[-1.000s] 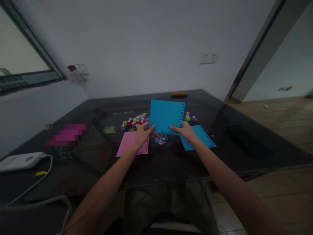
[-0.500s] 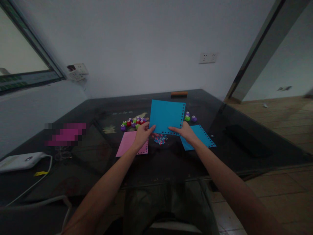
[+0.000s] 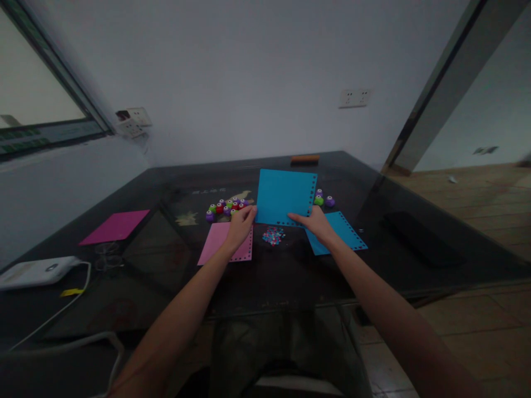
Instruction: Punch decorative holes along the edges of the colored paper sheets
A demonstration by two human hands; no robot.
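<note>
Head view, both hands (image 3: 240,222) (image 3: 316,222) pinching flat blue perforated paper sheet (image 3: 284,196), glossy dark table (image 3: 290,276).

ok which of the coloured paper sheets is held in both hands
The upper blue sheet, raised off the table between left hand and right hand; the other sheets lie flat.

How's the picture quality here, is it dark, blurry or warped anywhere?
Head view: dim overall, so the dark table and forearms lose detail; the blue sheet held by the left hand and right hand stays readable. The window is washed out. The wide lens bends the door frame; the small punches look soft.
</note>
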